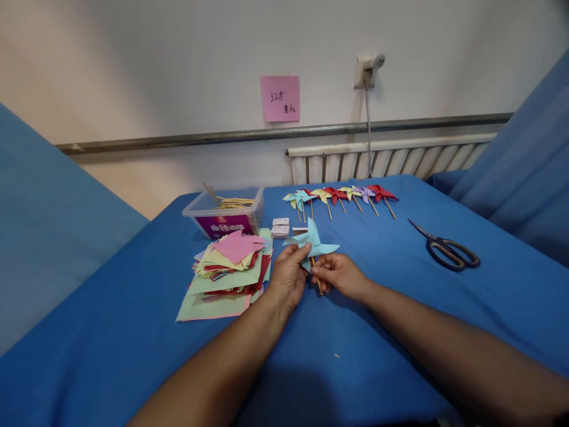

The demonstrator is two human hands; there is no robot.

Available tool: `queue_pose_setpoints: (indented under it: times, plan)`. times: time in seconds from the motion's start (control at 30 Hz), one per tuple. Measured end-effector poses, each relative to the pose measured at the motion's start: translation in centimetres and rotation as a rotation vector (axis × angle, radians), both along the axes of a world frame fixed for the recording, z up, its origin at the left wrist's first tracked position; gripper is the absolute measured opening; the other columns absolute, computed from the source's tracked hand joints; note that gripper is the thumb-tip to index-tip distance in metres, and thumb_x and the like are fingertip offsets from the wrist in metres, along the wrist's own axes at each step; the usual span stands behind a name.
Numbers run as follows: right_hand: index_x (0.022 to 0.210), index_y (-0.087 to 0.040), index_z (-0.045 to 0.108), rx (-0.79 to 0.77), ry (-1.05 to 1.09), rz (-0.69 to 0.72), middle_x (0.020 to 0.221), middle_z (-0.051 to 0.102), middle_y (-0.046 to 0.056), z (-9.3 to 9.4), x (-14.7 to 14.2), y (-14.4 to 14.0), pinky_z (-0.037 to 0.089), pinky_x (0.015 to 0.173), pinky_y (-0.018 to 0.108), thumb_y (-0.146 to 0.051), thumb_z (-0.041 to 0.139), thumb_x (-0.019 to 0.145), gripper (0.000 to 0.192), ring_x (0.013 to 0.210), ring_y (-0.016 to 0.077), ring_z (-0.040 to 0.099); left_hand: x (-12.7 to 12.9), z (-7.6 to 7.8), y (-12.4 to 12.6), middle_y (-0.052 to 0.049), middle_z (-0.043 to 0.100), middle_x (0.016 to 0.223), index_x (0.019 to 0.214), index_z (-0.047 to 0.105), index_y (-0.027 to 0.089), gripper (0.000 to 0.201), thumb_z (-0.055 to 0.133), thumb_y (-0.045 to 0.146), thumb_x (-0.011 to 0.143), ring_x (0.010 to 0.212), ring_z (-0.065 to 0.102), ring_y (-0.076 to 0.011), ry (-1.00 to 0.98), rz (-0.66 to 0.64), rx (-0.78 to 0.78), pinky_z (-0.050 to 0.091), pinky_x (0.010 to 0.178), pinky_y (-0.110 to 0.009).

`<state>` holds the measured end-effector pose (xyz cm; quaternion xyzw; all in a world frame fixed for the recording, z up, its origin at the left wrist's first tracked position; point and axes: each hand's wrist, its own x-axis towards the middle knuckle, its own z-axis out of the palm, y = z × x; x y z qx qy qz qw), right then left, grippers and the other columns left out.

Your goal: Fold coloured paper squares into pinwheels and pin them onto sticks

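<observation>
A light-blue paper pinwheel (pixel 313 240) is held up over the middle of the table. My left hand (pixel 290 274) grips its paper, the thumb pressed on the front near the centre. My right hand (pixel 340 274) pinches the thin wooden stick (pixel 318 283) just below the paper. Left of my hands lies a pile of coloured paper sheets (pixel 226 279), with cut pink pieces (pixel 239 246) on top. Small white boxes (pixel 280 228) stand just behind the pinwheel.
A row of several finished pinwheels (pixel 336 196) lies at the back. Black-handled scissors (pixel 448 249) rest at the right. A clear plastic tub (pixel 226 219) holding wooden sticks stands at the back left, all on a blue cloth (pixel 400 320). A pink note (pixel 280 98) hangs on the wall.
</observation>
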<state>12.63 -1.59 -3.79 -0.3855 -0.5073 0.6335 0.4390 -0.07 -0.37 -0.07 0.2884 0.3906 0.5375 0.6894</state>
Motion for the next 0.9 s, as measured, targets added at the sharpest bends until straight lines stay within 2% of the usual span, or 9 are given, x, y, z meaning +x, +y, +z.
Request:
queue_pose_setpoints:
  times: [0.13,0.27,0.5,0.77,0.9]
  plan:
    - [0.071,-0.017,0.056,0.014,0.039,-0.035,0.059,0.065,-0.001,0.48,0.22,-0.06,0.043,0.043,0.022,-0.05,0.074,0.067,0.038,0.04,0.0079,0.052,-0.2,0.45,0.21,0.002,0.06,0.063,0.07,0.056,0.016,0.024,0.076,0.029,0.065,0.055,0.057,-0.0122,-0.017,0.004,0.036,0.044,0.052,-0.025]
    - [0.072,-0.017,0.056,0.021,0.058,-0.036,0.06,0.065,-0.001,0.7,0.31,-0.22,0.044,0.044,0.022,-0.05,0.075,0.068,0.038,0.041,0.0077,0.053,-0.24,0.75,0.28,0.003,0.06,0.061,0.066,0.056,0.017,0.022,0.076,0.024,0.061,0.056,0.057,-0.0124,0.015,0.045,0.016,0.045,0.054,-0.025]
    - [0.071,-0.017,0.055,0.004,0.06,-0.028,0.061,0.065,-0.001,0.91,0.26,-0.41,0.043,0.045,0.022,-0.049,0.074,0.069,0.038,0.042,0.0073,0.052,-0.25,0.59,0.27,0.001,0.062,0.063,0.066,0.059,0.016,0.018,0.076,0.022,0.062,0.058,0.058,-0.012,0.008,0.012,0.026,0.045,0.057,-0.025]
    - [0.073,-0.017,0.055,-0.007,0.011,-0.043,0.06,0.065,-0.001,0.63,0.12,-0.29,0.039,0.042,0.021,-0.051,0.074,0.067,0.039,0.041,0.0077,0.053,-0.24,0.62,0.28,0.001,0.061,0.062,0.066,0.057,0.016,0.026,0.079,0.028,0.061,0.054,0.056,-0.0136,0.031,0.015,0.043,0.041,0.05,-0.026]
    - [0.072,-0.017,0.056,-0.003,-0.002,-0.035,0.059,0.065,-0.001,0.73,0.14,-0.29,0.036,0.039,0.02,-0.051,0.075,0.065,0.04,0.039,0.0074,0.052,-0.26,0.68,0.4,0.001,0.06,0.061,0.064,0.054,0.016,0.029,0.081,0.027,0.059,0.054,0.056,-0.0124,0.055,0.04,0.038,0.042,0.053,-0.026]
